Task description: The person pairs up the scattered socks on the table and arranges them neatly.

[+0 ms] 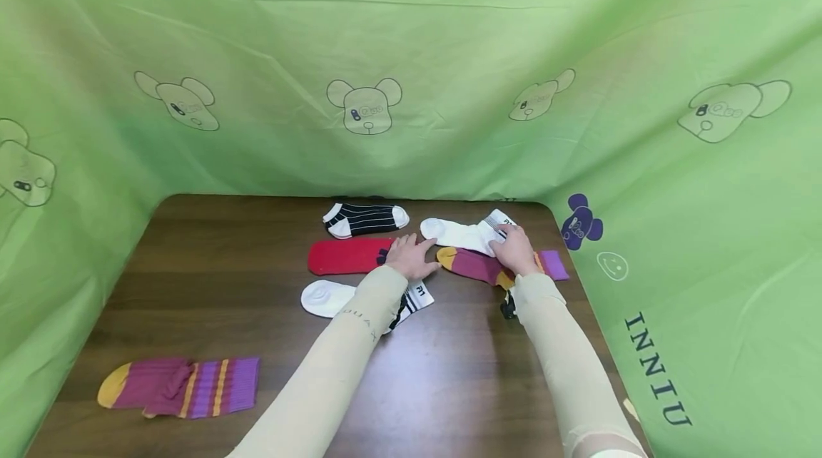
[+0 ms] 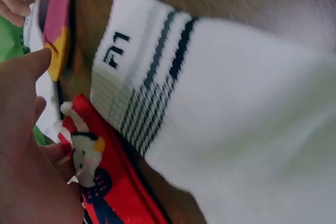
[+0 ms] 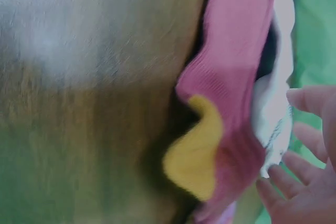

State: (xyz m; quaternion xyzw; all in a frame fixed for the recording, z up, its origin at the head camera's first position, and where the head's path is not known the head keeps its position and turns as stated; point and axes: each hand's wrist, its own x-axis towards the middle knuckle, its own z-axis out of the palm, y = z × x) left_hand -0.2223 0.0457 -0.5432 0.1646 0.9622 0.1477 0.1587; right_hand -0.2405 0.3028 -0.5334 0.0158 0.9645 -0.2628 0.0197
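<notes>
My left hand [image 1: 411, 257] is over the right end of a red sock [image 1: 347, 256], which bears a cartoon figure in the left wrist view. Its fingers are extended, with the thumb spread apart. Below it lies a white sock [image 1: 327, 299] with dark cuff stripes, partly hidden by my forearm. My right hand [image 1: 516, 251] reaches to the cuff of another white sock [image 1: 459, 235]. In the right wrist view its fingers [image 3: 302, 167] are spread beside that sock. Just in front lies a maroon sock [image 1: 475, 265] with yellow heel and toe and a purple cuff, partly covered by my right hand and wrist.
A black pinstriped ankle sock [image 1: 375, 219] with white toe and heel lies at the back of the brown wooden table [image 1: 212, 265]. Another maroon, yellow and purple sock [image 1: 160, 385] lies front left. Green printed cloth [image 1: 276, 137] encloses the table's back and sides.
</notes>
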